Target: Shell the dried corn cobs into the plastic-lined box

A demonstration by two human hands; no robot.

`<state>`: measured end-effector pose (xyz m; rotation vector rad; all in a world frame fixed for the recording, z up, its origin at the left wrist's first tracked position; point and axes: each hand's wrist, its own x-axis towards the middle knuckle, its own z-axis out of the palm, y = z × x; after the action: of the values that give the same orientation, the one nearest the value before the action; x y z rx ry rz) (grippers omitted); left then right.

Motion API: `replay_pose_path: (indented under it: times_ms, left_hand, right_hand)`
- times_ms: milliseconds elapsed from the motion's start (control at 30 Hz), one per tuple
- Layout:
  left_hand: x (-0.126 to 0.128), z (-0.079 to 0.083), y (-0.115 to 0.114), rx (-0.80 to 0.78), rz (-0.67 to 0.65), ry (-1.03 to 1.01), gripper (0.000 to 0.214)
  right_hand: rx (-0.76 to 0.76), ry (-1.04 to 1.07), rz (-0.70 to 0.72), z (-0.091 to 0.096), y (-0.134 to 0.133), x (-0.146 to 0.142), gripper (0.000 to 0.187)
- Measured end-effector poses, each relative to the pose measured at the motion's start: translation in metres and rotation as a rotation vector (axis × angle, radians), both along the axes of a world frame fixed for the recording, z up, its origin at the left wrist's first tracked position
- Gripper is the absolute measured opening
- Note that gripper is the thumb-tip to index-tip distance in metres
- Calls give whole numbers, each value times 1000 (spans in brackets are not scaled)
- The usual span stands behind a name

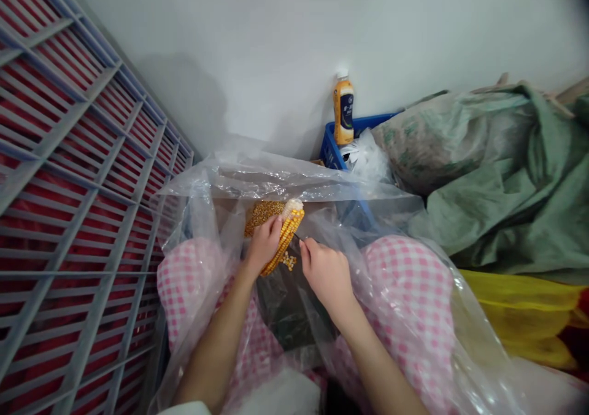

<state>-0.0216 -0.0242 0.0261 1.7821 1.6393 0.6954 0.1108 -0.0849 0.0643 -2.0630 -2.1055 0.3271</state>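
Note:
My left hand [264, 243] is closed around a yellow corn cob [288, 234], which stands tilted with its pale, bare tip upward. In my right hand [326, 275] is a thin dark pointed tool [297, 236], its tip at the right side of the cob; most of it is hidden in the fist. A few loose kernels [288, 260] show just below the cob. Behind my left hand lies a heap of corn kernels [264, 213], inside a clear plastic sheet or bag [285, 185] that spreads over my lap.
A slatted plastic crate [96, 175] rises close on my left. Ahead is a white wall [257, 53]. A blue basket [329, 148] holds a yellow bottle [343, 109] and a white plastic bag [368, 157]. Green sacks [497, 151] and a yellow bag [519, 314] lie at right.

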Motion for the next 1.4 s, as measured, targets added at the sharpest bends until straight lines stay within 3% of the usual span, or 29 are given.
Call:
replay_pose_path:
  times_ms: [300,600,767,867,967,1100,1200,1300,1400]
  left_hand:
    - [-3,0,1,-34,43,85,42]
    - [-11,4,3,-23,101,-103,44]
    - [-11,-8,4,-68,84,-242,42]
    - [-7,-17,5,-123,200,-319,49]
    - [-4,-21,4,-178,362,-258,56]
    - [-6,-22,3,-126,375,-136,60]
    - [-6,-22,1,-61,296,-1,57]
    - [-1,-20,-1,-35,236,89,55]
    - [4,-18,-1,-70,203,145,53]
  right_hand:
    - [-64,214,-65,-9,6,-1,32]
    - [8,19,-14,5,1,-13,27]
    - [-31,-41,-7,2,2,-21,25]
    - [-63,-46,-7,3,3,-27,25]
    - [-86,-10,-33,7,8,-29,28]
    - [-155,206,-78,8,21,-25,27]
    - [-274,575,-131,-3,30,-19,29]
    - [-453,930,-279,-16,32,-13,31]
    - [-540,987,-302,-24,29,-7,35]
